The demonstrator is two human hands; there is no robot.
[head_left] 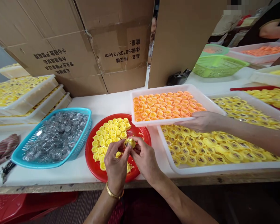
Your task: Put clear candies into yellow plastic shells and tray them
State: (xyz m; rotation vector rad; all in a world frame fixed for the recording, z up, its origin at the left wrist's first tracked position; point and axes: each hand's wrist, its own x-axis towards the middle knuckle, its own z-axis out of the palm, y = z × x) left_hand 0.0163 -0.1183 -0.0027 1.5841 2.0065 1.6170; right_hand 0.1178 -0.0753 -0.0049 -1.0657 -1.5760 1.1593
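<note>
Over a round red tray [90,161], my left hand [115,160] and my right hand [146,158] meet. Both pinch one small yellow plastic cup [132,142] with a clear round cover on its face. A gold bracelet [112,192] circles my left wrist. In the red tray lie many yellow cups [110,130], face up, and small loose yellow bits. To the left, a blue basket [88,126] is heaped with clear plastic domes [60,133]. Another person's hand [204,121] reaches from the right, gripping a white tray [144,123] of orange cups [163,105].
On the right, a large white tray [184,170] holds rows of covered yellow cups, partly under the orange tray. Stacked trays [50,90] stand left, near a striped cloth [4,149]. Cardboard [121,46] walls the back. Beyond is a green basket [220,67].
</note>
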